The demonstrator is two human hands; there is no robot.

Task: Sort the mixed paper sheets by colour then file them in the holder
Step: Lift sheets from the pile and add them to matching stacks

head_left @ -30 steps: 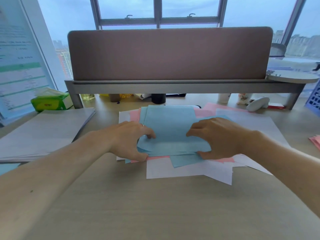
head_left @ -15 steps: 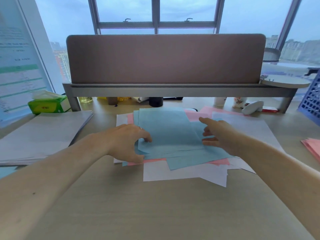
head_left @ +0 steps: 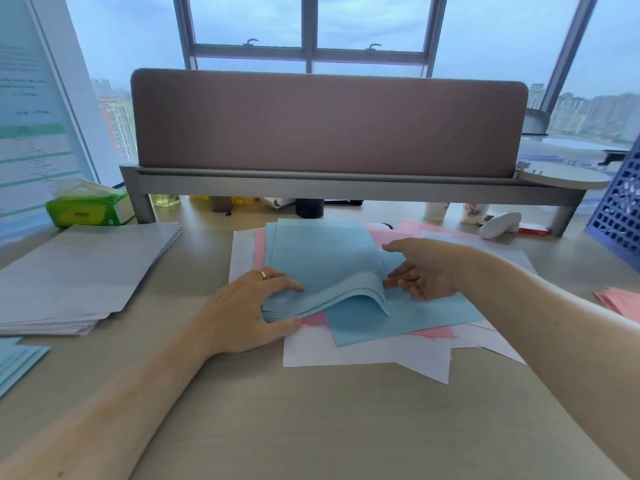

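Note:
A mixed pile of blue, pink and white sheets lies in the middle of the desk. My left hand [head_left: 254, 308] pinches the near left corner of a small bundle of blue sheets [head_left: 322, 261], thumb under and fingers on top. The bundle's near right edge curls up off the pile. My right hand [head_left: 420, 275] sits at that raised edge with fingers spread and reaching under it; it holds nothing that I can see. One more blue sheet [head_left: 398, 317] lies flat below, over pink sheets [head_left: 433, 332] and white sheets [head_left: 367, 351]. The blue mesh holder [head_left: 620, 216] stands at the far right.
A stack of white paper [head_left: 79, 275] lies at the left, with a few blue sheets [head_left: 17, 362] at the left edge. Pink sheets [head_left: 620, 303] lie at the right edge. A green tissue pack [head_left: 86, 209] and a raised shelf with a brown panel [head_left: 325, 126] stand behind.
The right hand left the top of the blue sheets and moved to their right edge, fingers opening. The bundle's near right edge has lifted and curled. The left hand keeps its hold.

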